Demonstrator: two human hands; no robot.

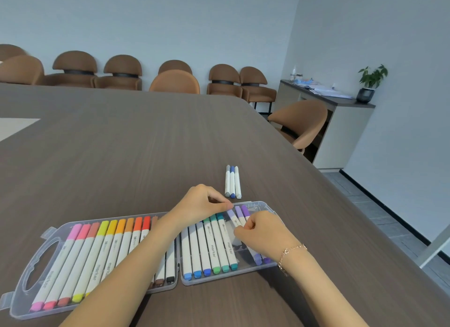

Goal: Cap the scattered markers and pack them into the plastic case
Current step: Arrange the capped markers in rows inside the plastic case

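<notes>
Both hands settle a lavender marker into the right half of the clear case.

The left hand (198, 206) pinches the lavender marker (234, 219) at its cap end, fingers curled; the right hand (264, 234) grips the same pen's barrel (a thin chain bracelet (288, 253) circles that wrist). The hinged plastic case (31, 261) lies open on the wood-grain table (146, 144), its slots filled with smooth white barrels under matte coloured caps. Three capped markers (232, 181) lie side by side just beyond the case, touching one another.
</notes>
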